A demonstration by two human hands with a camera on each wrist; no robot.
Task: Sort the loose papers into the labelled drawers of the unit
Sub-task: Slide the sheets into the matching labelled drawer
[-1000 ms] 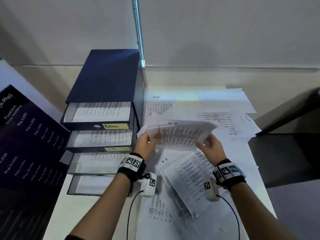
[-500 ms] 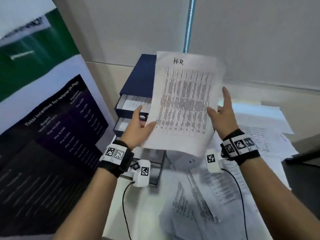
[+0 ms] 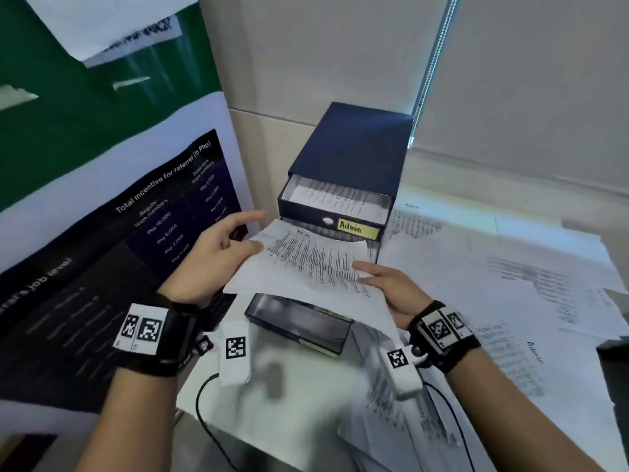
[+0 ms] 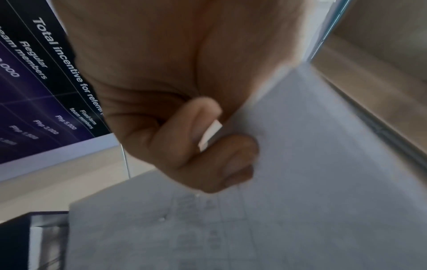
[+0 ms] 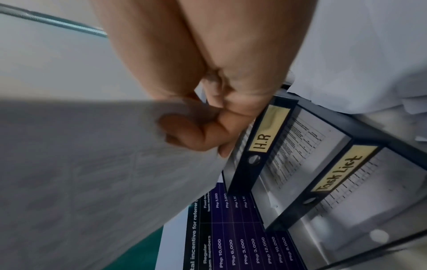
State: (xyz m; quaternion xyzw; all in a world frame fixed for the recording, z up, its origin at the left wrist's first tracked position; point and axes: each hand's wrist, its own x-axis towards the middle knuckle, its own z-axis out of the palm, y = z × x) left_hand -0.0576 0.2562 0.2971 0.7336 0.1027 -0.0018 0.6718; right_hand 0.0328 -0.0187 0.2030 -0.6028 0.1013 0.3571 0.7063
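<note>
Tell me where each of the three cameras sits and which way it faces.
Head: worn on the head, looks down at drawer unit; both forearms show.
Left wrist: looks along left hand pinching the held sheet.
Right wrist: looks along right hand toward H.R drawer.
All three share the held sheet.

Printed sheet (image 3: 306, 267) tilted before navy drawer unit (image 3: 350, 155)

Loose papers (image 3: 510, 284) right of drawer unit (image 3: 354, 158)
</note>
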